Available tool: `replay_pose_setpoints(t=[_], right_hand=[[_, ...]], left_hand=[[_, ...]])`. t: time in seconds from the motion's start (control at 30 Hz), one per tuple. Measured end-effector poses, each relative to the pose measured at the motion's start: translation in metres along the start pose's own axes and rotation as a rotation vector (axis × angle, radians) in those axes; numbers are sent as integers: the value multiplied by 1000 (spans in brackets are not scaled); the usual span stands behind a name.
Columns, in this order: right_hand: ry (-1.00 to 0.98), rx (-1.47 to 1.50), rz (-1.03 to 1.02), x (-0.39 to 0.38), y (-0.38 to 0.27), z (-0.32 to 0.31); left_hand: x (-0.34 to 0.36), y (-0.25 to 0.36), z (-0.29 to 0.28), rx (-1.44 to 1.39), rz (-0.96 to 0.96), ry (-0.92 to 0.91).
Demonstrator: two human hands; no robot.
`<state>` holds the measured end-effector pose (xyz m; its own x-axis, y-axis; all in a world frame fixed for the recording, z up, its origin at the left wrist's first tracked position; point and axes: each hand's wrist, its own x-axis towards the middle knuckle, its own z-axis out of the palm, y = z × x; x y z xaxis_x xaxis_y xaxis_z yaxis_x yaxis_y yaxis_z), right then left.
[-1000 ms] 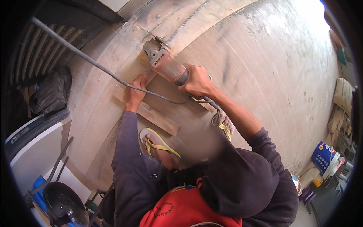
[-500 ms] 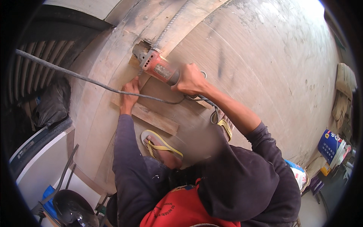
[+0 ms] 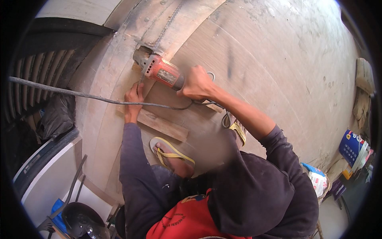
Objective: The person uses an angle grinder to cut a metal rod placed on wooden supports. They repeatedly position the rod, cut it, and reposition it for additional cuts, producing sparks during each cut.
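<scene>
My right hand (image 3: 197,83) is wrapped around the rear of a red angle grinder (image 3: 164,73). The grinder's head and guard lie across a long ribbed steel bar (image 3: 168,24), which runs away from me along the floor. My left hand (image 3: 134,97) is closed around the bar's near end, just below the grinder head. Where the disc meets the bar is hidden by the guard and grinder body. A wooden block (image 3: 163,125) lies on the floor beside my left wrist. The grinder's grey cord (image 3: 95,95) crosses over my left hand toward the left.
My feet in yellow-strapped sandals (image 3: 173,153) are close below the work. A slatted dark panel (image 3: 39,75) and a black plastic bag (image 3: 57,115) are at the left. A blue bucket (image 3: 352,148) and some wood pieces (image 3: 364,89) stand at the right.
The grinder and the steel bar have shifted slightly left, with both hands still on them. The cord's left stretch has swung lower. The whole view has also shifted a little.
</scene>
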<state>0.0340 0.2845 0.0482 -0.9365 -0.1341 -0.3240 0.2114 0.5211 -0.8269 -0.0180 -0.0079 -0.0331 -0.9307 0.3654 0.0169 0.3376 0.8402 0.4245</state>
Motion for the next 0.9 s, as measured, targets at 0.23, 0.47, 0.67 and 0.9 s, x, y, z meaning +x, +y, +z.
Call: replay_pose_setpoints(t=[0.23, 0.47, 0.67, 0.9], right_hand=[[-3, -53, -28, 6, 5, 5], [21, -27, -10, 8, 11, 10], [36, -48, -32, 11, 11, 12], [16, -49, -8, 9, 3, 8]], left_hand=[[1, -2, 2, 42, 7, -59], [2, 3, 1, 1, -37, -83], [2, -1, 1, -25, -33, -51], [3, 3, 0, 2, -57, -44]])
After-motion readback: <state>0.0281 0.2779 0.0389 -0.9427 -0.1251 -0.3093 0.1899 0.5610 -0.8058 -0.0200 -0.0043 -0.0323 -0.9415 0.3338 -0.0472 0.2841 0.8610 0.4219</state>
